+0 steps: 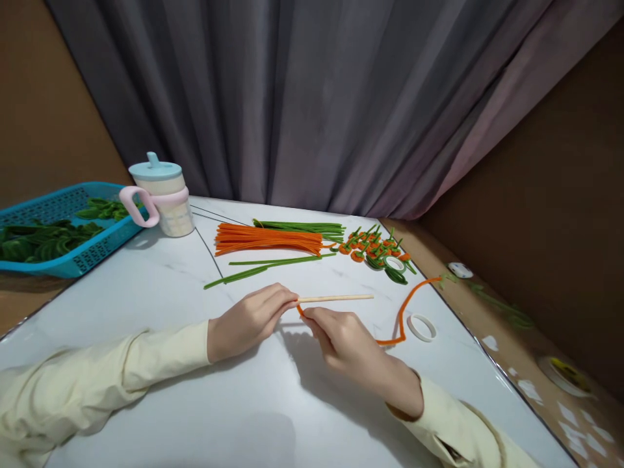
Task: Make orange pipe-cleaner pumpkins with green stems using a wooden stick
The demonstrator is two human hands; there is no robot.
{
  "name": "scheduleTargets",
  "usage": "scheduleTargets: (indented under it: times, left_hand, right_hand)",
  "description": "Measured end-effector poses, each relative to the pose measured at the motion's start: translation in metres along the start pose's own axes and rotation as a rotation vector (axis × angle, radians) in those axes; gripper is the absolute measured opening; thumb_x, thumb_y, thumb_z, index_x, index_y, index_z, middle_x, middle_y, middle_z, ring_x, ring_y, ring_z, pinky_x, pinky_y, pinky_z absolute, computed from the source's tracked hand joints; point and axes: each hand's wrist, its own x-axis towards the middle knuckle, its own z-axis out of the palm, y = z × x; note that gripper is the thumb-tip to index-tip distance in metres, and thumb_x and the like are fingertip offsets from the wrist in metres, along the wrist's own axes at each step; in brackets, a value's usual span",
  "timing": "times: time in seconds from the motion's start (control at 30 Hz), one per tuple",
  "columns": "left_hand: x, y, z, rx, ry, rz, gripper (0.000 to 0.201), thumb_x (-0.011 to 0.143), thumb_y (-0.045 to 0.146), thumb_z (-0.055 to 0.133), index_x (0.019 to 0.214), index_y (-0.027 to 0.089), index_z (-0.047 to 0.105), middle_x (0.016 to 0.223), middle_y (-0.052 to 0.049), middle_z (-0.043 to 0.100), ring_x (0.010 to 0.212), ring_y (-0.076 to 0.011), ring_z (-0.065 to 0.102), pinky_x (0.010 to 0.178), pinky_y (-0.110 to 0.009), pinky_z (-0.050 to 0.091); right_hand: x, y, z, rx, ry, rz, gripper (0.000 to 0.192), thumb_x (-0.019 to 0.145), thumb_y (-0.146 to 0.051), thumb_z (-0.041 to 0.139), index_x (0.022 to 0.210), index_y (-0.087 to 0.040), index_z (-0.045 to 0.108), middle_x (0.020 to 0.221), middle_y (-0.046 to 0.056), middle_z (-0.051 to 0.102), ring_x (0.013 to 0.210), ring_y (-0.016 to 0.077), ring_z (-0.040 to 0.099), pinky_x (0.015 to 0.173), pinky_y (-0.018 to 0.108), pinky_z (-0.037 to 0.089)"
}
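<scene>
We are finding a white marble-patterned tabletop point(146, 292) carrying everything under review, and we are taking the wooden stick point(336, 298) near its middle as our landmark. Well to the left of the stick and further back, a blue basket point(73, 260) is sitting at the tabletop's edge, with green leaves lying in it. Just beside the basket, a lidded cup point(163, 195) with a pink handle is standing upright. Behind the stick, a bundle of orange pipe cleaners point(268, 239) is lying flat, with green pipe cleaners point(302, 227) just behind it and small orange flowers point(373, 247) to its right. We are seeing the left hand point(248, 322) pinching the stick's left end, grip clenched on it. The right hand point(348, 344), just below the stick, is grasping a single orange pipe cleaner point(402, 312) at the stick's left end; the cleaner is curving away to the right. A white tape ring point(422, 327) is lying right of the stick, below its level.
</scene>
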Motion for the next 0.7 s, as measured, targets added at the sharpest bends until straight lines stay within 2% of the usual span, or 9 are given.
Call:
scheduleTargets:
  times: [0.1, 0.2, 0.3, 0.37, 0.57, 0.7]
  left_hand:
    - [0.002, 0.003, -0.003, 0.019, -0.034, 0.014, 0.023, 0.094, 0.013, 0.036, 0.104, 0.012, 0.057, 0.086, -0.010, 0.062, 0.080, -0.0182, 0.060, 0.073, -0.029, 0.050]
    - [0.005, 0.008, -0.007, 0.009, -0.061, 0.023, 0.024, 0.095, 0.014, 0.035, 0.102, 0.012, 0.058, 0.084, -0.010, 0.062, 0.078, -0.0184, 0.059, 0.072, -0.029, 0.049]
    - [0.008, 0.012, -0.010, -0.050, -0.055, 0.019, 0.022, 0.095, 0.014, 0.036, 0.098, 0.013, 0.058, 0.081, -0.008, 0.061, 0.075, -0.0171, 0.058, 0.069, -0.028, 0.048]
    - [0.009, 0.013, -0.011, -0.101, -0.024, -0.012, 0.021, 0.094, 0.013, 0.038, 0.095, 0.014, 0.058, 0.079, -0.007, 0.060, 0.073, -0.0157, 0.056, 0.067, -0.026, 0.047]
    - [0.010, 0.014, -0.011, -0.220, 0.042, -0.136, 0.018, 0.092, 0.012, 0.042, 0.088, 0.014, 0.059, 0.070, -0.001, 0.057, 0.061, -0.0111, 0.053, 0.060, -0.023, 0.043]
    - [0.009, 0.018, -0.011, -0.323, 0.065, -0.314, 0.014, 0.091, 0.017, 0.047, 0.085, 0.015, 0.059, 0.065, 0.002, 0.058, 0.055, -0.0084, 0.053, 0.057, -0.020, 0.043]
  right_hand:
    - [0.002, -0.006, -0.007, -0.267, -0.028, -0.109, 0.018, 0.081, -0.001, 0.040, 0.083, -0.015, 0.051, 0.068, 0.002, 0.058, 0.055, 0.0145, 0.048, 0.050, 0.025, 0.027]
    - [0.009, -0.012, -0.023, -0.539, 0.030, -0.301, 0.018, 0.085, -0.002, 0.039, 0.081, -0.013, 0.052, 0.066, 0.003, 0.054, 0.056, 0.0160, 0.046, 0.050, 0.028, 0.023]
    - [0.016, -0.015, -0.038, -0.689, 0.088, -0.429, 0.021, 0.089, -0.004, 0.038, 0.077, -0.013, 0.053, 0.064, 0.003, 0.051, 0.057, 0.0166, 0.044, 0.052, 0.030, 0.023]
    - [0.019, -0.015, -0.042, -0.692, 0.127, -0.412, 0.024, 0.090, -0.004, 0.037, 0.074, -0.014, 0.052, 0.064, 0.003, 0.050, 0.057, 0.0163, 0.043, 0.054, 0.030, 0.024]
    - [0.020, -0.013, -0.028, -0.517, 0.295, -0.151, 0.029, 0.081, 0.005, 0.033, 0.075, -0.017, 0.052, 0.070, 0.004, 0.057, 0.064, 0.0174, 0.047, 0.057, 0.028, 0.030]
    - [0.020, -0.009, -0.021, -0.387, 0.315, -0.093, 0.028, 0.076, 0.004, 0.034, 0.080, -0.017, 0.051, 0.062, 0.000, 0.056, 0.052, 0.0143, 0.046, 0.051, 0.025, 0.029]
